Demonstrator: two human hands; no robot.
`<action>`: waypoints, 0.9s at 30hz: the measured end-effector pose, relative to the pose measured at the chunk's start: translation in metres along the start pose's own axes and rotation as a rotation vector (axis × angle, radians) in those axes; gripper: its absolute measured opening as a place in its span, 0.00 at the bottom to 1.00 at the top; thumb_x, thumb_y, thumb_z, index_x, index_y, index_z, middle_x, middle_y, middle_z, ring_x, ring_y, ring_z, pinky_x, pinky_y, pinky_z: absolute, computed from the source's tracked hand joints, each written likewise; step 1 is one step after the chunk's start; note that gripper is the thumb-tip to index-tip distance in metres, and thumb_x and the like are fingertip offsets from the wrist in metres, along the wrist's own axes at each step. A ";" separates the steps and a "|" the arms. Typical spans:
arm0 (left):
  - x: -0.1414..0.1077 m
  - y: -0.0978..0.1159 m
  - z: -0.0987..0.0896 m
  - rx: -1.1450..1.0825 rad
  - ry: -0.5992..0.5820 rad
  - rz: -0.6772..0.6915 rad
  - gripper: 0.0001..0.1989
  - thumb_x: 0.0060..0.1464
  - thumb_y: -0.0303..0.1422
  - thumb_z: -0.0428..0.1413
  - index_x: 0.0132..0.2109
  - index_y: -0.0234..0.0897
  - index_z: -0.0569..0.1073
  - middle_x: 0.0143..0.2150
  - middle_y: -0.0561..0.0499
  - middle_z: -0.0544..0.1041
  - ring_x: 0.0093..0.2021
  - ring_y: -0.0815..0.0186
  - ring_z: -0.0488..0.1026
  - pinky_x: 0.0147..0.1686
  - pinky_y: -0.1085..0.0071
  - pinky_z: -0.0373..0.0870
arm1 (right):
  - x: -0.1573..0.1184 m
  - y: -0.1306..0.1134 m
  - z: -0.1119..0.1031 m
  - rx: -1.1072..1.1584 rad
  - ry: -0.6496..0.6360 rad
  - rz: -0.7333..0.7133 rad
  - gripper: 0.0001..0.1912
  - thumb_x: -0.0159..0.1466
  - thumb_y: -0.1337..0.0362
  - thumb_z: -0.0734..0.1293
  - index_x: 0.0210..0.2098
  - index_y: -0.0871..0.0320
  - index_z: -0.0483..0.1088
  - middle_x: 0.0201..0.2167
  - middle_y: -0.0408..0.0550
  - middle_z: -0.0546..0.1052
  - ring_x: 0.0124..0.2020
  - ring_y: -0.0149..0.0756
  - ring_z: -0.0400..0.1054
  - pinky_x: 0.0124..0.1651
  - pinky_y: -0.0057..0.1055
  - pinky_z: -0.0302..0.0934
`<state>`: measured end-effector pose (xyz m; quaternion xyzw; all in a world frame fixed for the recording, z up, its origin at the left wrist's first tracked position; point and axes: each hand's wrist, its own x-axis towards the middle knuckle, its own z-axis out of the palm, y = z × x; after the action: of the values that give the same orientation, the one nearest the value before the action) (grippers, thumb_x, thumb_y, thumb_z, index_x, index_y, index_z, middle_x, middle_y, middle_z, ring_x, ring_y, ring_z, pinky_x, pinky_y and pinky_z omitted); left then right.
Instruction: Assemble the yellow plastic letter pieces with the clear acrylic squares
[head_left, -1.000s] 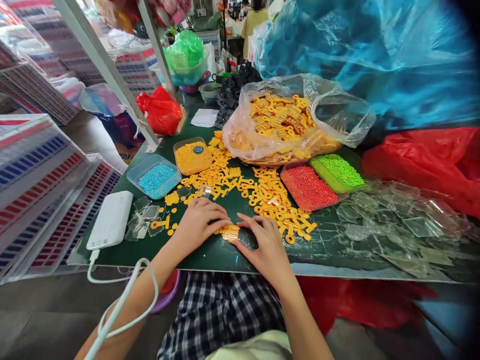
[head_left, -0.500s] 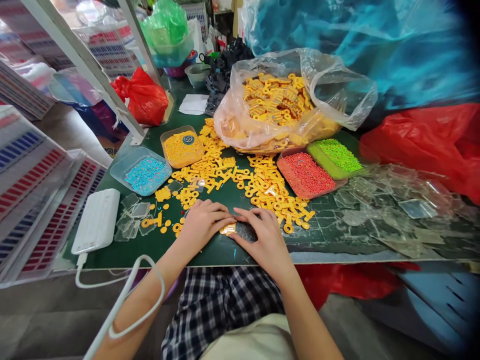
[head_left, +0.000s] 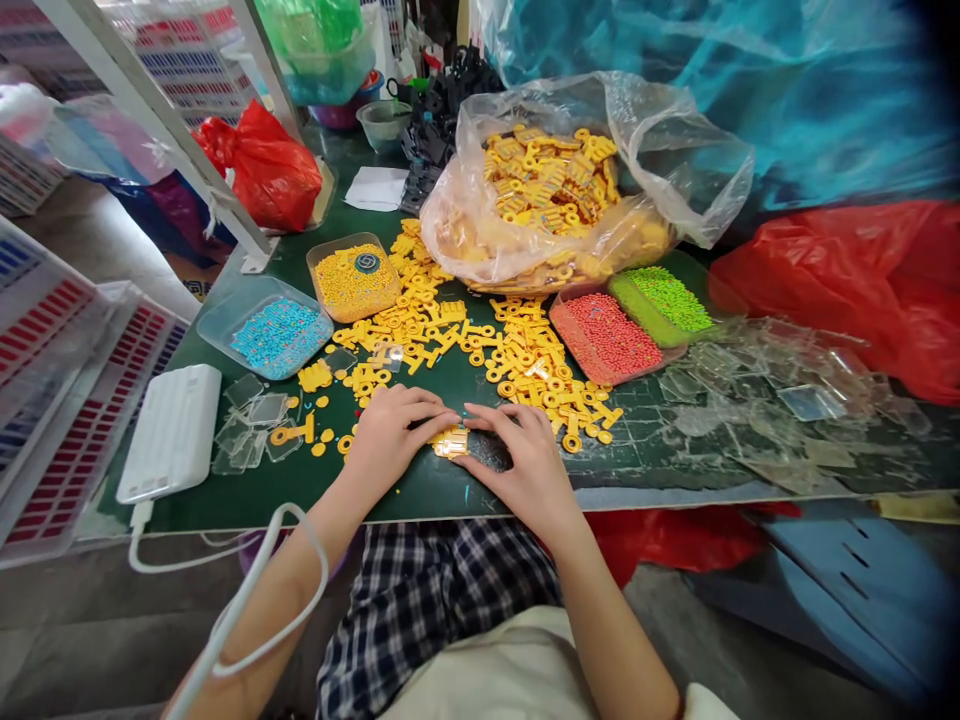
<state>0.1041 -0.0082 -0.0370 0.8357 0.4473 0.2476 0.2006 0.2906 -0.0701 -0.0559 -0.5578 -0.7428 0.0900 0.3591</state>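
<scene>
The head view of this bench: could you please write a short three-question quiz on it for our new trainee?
1. True or false: both hands touch the small yellow piece on the green mat.
2. Which tray lies nearest the white power bank: A blue beads, B red beads, C green beads?
3. What holds most of the yellow parts?

Key: 1 true. 2 A. 3 the clear plastic bag, beyond the left hand and right hand.

The yellow part (head_left: 450, 441) is being largely covered by the fingertips of the left hand (head_left: 391, 433) and right hand (head_left: 525, 462); its shape cannot be told. The white cable (head_left: 225, 610) is being cut off at the bottom edge.
</scene>
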 end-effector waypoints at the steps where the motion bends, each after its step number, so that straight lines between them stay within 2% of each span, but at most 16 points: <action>1: 0.000 0.000 0.001 0.018 0.006 0.004 0.17 0.65 0.43 0.52 0.37 0.43 0.83 0.38 0.52 0.82 0.37 0.63 0.73 0.39 0.64 0.62 | 0.000 0.000 0.000 0.002 -0.008 0.006 0.23 0.63 0.56 0.71 0.55 0.54 0.71 0.41 0.50 0.78 0.45 0.44 0.69 0.50 0.42 0.64; 5: 0.003 -0.002 0.002 0.085 0.043 -0.050 0.14 0.65 0.40 0.54 0.38 0.42 0.83 0.40 0.51 0.82 0.40 0.61 0.75 0.41 0.63 0.62 | 0.000 0.000 0.001 0.043 -0.047 0.031 0.23 0.62 0.58 0.72 0.56 0.52 0.69 0.41 0.47 0.80 0.46 0.44 0.69 0.51 0.42 0.62; 8: 0.011 0.001 -0.003 0.097 0.009 -0.111 0.12 0.63 0.39 0.56 0.38 0.42 0.83 0.41 0.51 0.83 0.42 0.60 0.76 0.42 0.64 0.63 | 0.000 -0.002 -0.001 0.086 -0.034 0.054 0.28 0.60 0.58 0.74 0.58 0.52 0.66 0.43 0.46 0.80 0.47 0.45 0.66 0.52 0.43 0.62; 10: 0.020 0.006 -0.007 0.102 -0.049 -0.113 0.10 0.62 0.39 0.58 0.38 0.42 0.83 0.40 0.52 0.83 0.41 0.60 0.77 0.42 0.64 0.64 | 0.001 -0.004 -0.002 0.118 0.032 0.075 0.28 0.60 0.57 0.73 0.58 0.52 0.65 0.45 0.47 0.78 0.48 0.45 0.65 0.53 0.44 0.61; 14: 0.044 0.018 -0.007 0.104 -0.179 -0.080 0.09 0.61 0.38 0.59 0.38 0.42 0.83 0.39 0.52 0.84 0.40 0.60 0.77 0.42 0.65 0.65 | -0.001 -0.004 -0.003 0.174 0.260 0.180 0.11 0.67 0.64 0.62 0.49 0.53 0.66 0.43 0.50 0.75 0.48 0.43 0.64 0.52 0.44 0.61; 17: 0.059 0.023 0.002 0.092 -0.236 -0.062 0.08 0.60 0.37 0.60 0.37 0.42 0.83 0.40 0.52 0.84 0.41 0.60 0.77 0.42 0.66 0.66 | -0.003 -0.002 0.000 0.239 0.343 0.273 0.12 0.64 0.71 0.57 0.45 0.53 0.65 0.42 0.50 0.73 0.47 0.42 0.65 0.51 0.43 0.61; 21: 0.066 0.024 0.014 0.085 -0.241 -0.021 0.07 0.59 0.38 0.61 0.37 0.42 0.83 0.41 0.53 0.83 0.42 0.61 0.77 0.42 0.66 0.66 | -0.003 0.002 0.004 0.290 0.351 0.328 0.14 0.60 0.73 0.56 0.43 0.54 0.63 0.42 0.50 0.71 0.47 0.42 0.65 0.52 0.44 0.60; 27: 0.069 0.024 0.021 0.140 -0.254 0.043 0.07 0.60 0.37 0.60 0.37 0.42 0.82 0.40 0.52 0.82 0.41 0.61 0.75 0.41 0.66 0.65 | -0.001 0.003 0.004 0.221 0.335 0.364 0.15 0.58 0.73 0.56 0.42 0.54 0.64 0.41 0.50 0.73 0.47 0.43 0.64 0.52 0.45 0.58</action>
<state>0.1650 0.0349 -0.0239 0.8817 0.4163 0.1126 0.1915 0.2904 -0.0686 -0.0609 -0.6468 -0.5463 0.1399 0.5135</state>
